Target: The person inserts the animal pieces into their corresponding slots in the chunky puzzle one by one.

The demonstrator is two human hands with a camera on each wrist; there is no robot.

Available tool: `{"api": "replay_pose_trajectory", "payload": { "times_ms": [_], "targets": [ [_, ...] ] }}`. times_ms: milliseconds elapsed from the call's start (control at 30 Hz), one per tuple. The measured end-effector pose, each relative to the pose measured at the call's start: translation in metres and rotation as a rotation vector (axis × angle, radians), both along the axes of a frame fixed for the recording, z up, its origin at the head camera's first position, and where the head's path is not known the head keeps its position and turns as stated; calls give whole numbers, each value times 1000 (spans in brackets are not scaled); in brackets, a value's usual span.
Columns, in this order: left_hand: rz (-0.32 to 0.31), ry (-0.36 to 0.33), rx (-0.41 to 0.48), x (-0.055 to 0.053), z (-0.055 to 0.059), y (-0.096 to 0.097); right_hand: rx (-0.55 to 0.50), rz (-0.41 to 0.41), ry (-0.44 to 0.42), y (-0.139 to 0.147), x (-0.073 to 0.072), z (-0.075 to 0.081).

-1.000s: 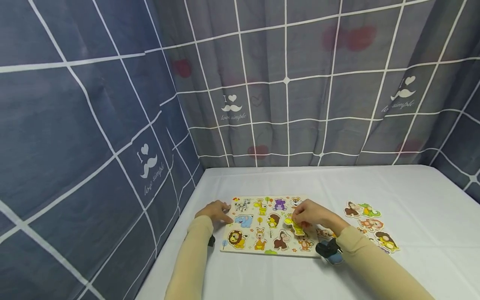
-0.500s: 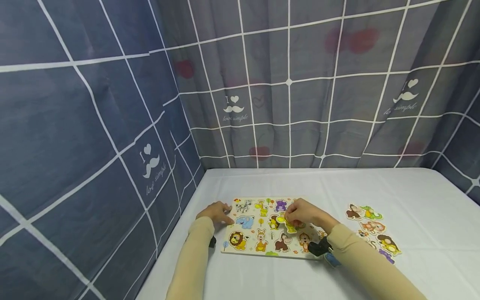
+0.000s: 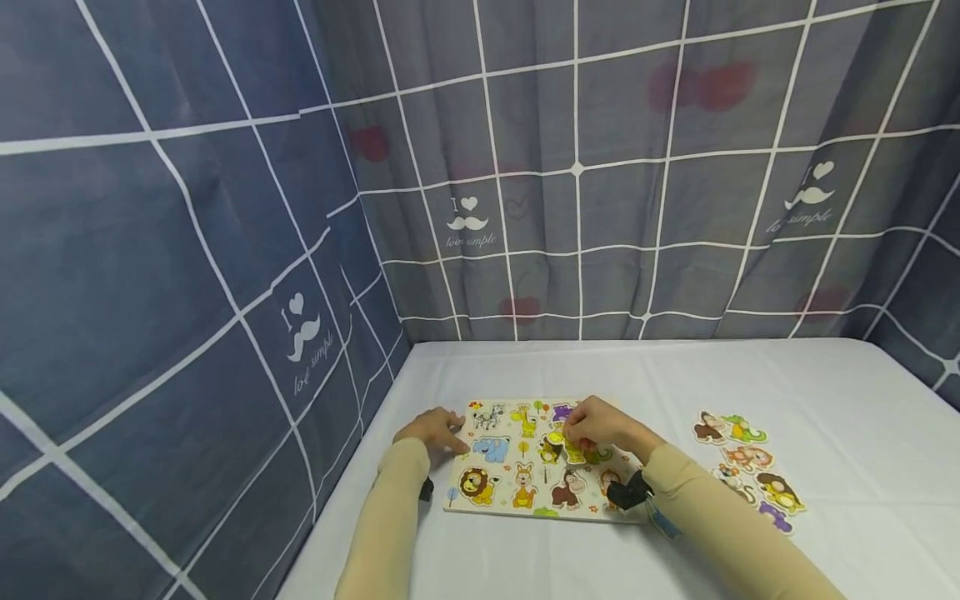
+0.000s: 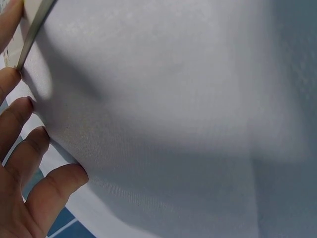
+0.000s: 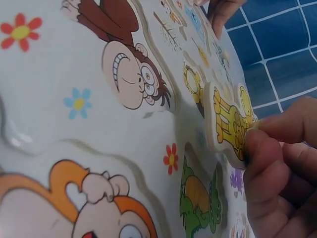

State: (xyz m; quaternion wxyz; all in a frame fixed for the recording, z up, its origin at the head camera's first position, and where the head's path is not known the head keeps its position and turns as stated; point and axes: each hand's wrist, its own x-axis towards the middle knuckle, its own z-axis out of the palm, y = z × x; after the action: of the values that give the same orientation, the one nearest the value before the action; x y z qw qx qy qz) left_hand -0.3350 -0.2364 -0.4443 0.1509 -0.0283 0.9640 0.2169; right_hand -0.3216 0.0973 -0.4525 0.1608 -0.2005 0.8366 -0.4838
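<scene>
Right hand [image 3: 597,427]: thumb and forefinger pinched on the giraffe piece [image 5: 230,124]
Giraffe piece: tilted, raised just off the puzzle board [image 3: 506,510], between the hedgehog print [image 3: 550,450] and the crocodile recess [image 5: 198,196]
Left hand [image 3: 432,429]: fingers loosely spread, touching the board's left edge and gripping nothing that I can see
Board edges: near edge fully in sight until the right wrist's black strap [image 3: 628,491] covers its right end
Room around: white cloth [image 3: 675,375] runs from the far edge back to the checked curtain [image 3: 615,200], and a strip of it separates the board from the loose pieces
Recesses: crocodile one shows its printed floor and a raised rim; gorilla print [image 5: 131,74] faces up nearby
Loose pieces: gorilla piece [image 3: 709,427], crocodile piece [image 3: 747,429], monkey piece [image 3: 747,457], hedgehog piece [image 3: 780,492] and purple piece [image 3: 775,516] clustered on the right
Blue piece [image 3: 664,524]: partly hidden by the right sleeve [image 3: 720,525]
</scene>
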Motion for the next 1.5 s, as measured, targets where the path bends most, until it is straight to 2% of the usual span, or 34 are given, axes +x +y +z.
{"api": "replay_pose_trajectory", "payload": {
  "times_ms": [133,400,600,700,1033,1200,1500],
  "targets": [
    [-7,4,-12,2,-2,0,-16,-8,-7,-4,-1,-2],
    [-1,7,-12,4,1,2,-25,-28,-26,-15,-4,0],
    [13,5,0,5,2,1,-44,-6,-26,-22,-9,4],
    [0,12,-1,5,2,1,-40,-4,-17,-25,-10,5],
    [2,19,5,3,-3,0,-50,-5,-8,-33,-13,-4],
    [-13,18,-9,3,-5,-1,-33,-19,8,-38,-15,-3],
    [9,21,6,5,-3,1,-9,-43,9,-40,-21,-1]
  ]
}}
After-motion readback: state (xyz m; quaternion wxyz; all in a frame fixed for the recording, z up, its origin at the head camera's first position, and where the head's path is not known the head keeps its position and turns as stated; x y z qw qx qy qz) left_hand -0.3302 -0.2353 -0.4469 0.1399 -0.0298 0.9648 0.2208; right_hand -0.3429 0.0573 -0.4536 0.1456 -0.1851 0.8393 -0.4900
